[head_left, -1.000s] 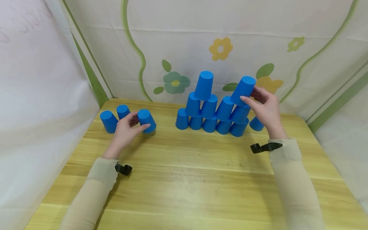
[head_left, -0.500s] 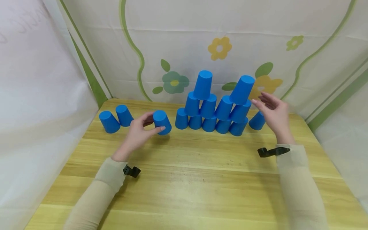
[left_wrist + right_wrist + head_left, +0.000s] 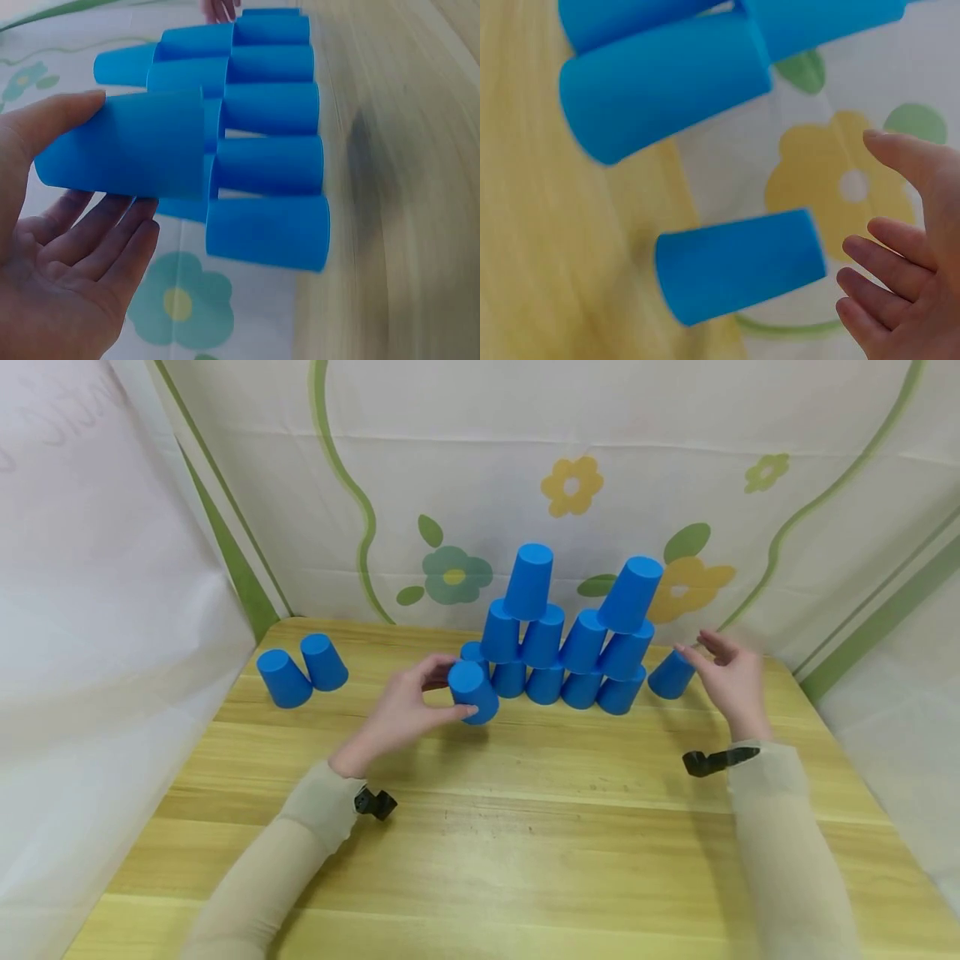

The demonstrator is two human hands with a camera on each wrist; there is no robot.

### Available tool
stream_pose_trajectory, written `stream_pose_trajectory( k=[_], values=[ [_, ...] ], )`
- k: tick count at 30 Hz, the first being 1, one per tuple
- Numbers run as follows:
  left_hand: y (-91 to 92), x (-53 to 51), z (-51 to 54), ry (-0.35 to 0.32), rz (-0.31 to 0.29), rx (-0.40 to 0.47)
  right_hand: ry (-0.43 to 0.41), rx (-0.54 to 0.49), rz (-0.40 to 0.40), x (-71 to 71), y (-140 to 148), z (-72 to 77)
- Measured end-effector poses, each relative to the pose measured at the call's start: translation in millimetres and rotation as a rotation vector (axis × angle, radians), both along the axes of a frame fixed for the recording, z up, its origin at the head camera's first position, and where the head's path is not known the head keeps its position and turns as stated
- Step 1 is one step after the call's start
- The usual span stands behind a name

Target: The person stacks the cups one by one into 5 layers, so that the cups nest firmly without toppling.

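Note:
My left hand (image 3: 411, 703) grips an upside-down blue cup (image 3: 474, 693) between thumb and fingers, in front of the left end of the cup structure. In the left wrist view the held cup (image 3: 127, 144) hangs off the table, beside the stacked rows. The structure has a bottom row (image 3: 545, 685), a second row (image 3: 542, 637) and two top cups (image 3: 529, 583) (image 3: 632, 595) standing apart. My right hand (image 3: 733, 687), fingers parted and holding nothing, is by a single cup (image 3: 670, 676); in the right wrist view a gap separates the hand (image 3: 907, 247) from that cup (image 3: 739, 264).
Two upside-down blue cups (image 3: 285, 680) (image 3: 325, 663) stand at the table's back left. Behind the wooden table (image 3: 480, 843) hangs a white curtain (image 3: 480, 485) with printed flowers, close to the structure.
My left hand has carried its cup rightward to the structure's left end. My right hand has let go of the right top cup and moved right and down beside the single cup.

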State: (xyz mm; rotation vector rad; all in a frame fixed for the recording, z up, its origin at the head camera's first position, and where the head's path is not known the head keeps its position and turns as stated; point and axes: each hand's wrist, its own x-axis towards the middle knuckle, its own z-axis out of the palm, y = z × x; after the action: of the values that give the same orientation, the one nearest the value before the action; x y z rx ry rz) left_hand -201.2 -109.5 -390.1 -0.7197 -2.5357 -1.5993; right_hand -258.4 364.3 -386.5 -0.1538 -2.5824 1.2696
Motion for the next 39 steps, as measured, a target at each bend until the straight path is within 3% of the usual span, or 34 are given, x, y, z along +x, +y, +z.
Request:
stream_pose_trajectory(
  k=[6, 14, 23, 31, 39],
  values=[
    [19.9, 1.2, 5.0, 0.000, -0.033, 0.005, -0.027, 0.016, -0.011, -3.1, 9.3, -19.2],
    [42.2, 0.0, 16.9, 0.090, -0.138, 0.059, -0.059, 0.023, -0.031, -7.0, 13.4, -31.8],
    [63.3, -5.8, 46.2, 0.190, -0.207, 0.168, -0.073, -0.020, -0.065, -9.7, 13.3, -34.3],
    [71.7, -21.9, 75.9, 0.293, -0.225, 0.214, -0.106, -0.055, -0.084, -9.3, 13.1, -33.8],
    [76.0, -37.8, 97.8, 0.283, -0.190, 0.274, -0.102, -0.052, -0.075, -8.4, 14.9, -34.4]
  ],
)
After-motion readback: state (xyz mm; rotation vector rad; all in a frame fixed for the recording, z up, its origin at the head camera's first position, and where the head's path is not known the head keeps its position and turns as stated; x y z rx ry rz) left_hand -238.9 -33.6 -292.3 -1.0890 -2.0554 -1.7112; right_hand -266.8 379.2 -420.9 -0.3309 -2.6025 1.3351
